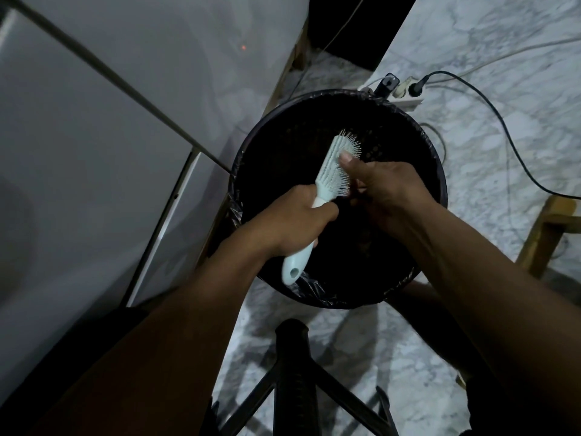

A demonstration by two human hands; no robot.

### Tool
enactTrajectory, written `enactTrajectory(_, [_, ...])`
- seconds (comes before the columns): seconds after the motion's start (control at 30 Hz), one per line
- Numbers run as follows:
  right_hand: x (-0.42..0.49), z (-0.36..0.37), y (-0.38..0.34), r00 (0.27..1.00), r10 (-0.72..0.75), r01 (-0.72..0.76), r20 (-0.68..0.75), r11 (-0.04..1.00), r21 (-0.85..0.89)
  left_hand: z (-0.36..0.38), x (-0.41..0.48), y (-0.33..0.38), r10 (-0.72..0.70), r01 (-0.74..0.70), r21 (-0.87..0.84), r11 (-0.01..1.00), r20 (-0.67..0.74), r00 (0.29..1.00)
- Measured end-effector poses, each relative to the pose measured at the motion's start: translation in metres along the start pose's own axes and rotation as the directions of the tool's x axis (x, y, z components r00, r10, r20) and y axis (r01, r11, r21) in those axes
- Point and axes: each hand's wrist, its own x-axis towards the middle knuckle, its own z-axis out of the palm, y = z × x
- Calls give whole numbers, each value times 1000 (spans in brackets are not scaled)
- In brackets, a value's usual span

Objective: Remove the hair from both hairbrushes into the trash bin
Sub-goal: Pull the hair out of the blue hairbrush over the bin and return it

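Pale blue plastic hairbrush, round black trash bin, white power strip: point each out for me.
Pale blue plastic hairbrush (pixel 327 171): head view, back of the brush head.
Round black trash bin (pixel 438 171): head view, right rim.
White power strip (pixel 408 100): head view, its body beyond the bin.

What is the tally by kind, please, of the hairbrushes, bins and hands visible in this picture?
Pale blue plastic hairbrush: 1
Round black trash bin lined with a black bag: 1
Bare hands: 2, left hand gripping the brush handle, right hand at the bristles
Total: 4
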Motion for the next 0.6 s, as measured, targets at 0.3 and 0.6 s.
enactTrajectory(0.3, [-2, -2, -8, 977, 164, -141, -135, 976, 166, -5, 4, -2, -66, 58, -101, 993, -76, 995])
enactTrajectory(0.6, [-17, 9, -6, 986, -60, 115, 156, 918, -378, -2, 3, -7, -25, 24, -25, 999, -37, 999])
